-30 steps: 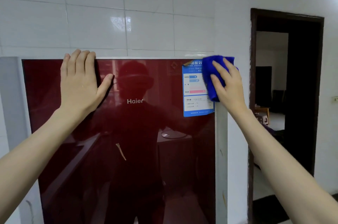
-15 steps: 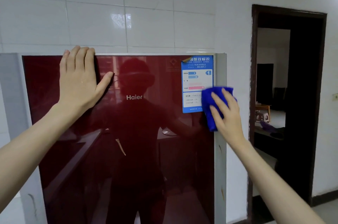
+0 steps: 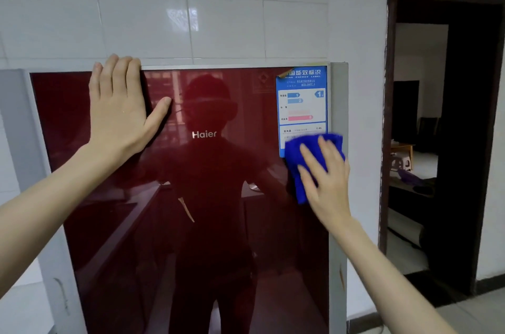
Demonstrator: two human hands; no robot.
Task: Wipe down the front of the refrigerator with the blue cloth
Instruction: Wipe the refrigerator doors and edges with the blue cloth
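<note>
The refrigerator (image 3: pixel 218 238) fills the middle of the view, with a glossy dark-red front and grey side edges. My right hand (image 3: pixel 325 180) presses the blue cloth (image 3: pixel 296 159) flat against the door near its right edge, fingers straight, just below a blue energy label (image 3: pixel 302 98). The cloth covers the label's bottom corner. My left hand (image 3: pixel 120 109) lies flat on the upper left of the door, fingers straight and reaching the top edge.
White tiled wall (image 3: pixel 191 11) rises behind the refrigerator. A dark-framed open doorway (image 3: pixel 442 142) stands to the right, with furniture in the room beyond. A white wall strip (image 3: pixel 363 115) separates the refrigerator's right side from the doorway.
My right hand has slid the cloth down the right side of the door, from the label's top to its bottom. My left hand has stayed in place.
</note>
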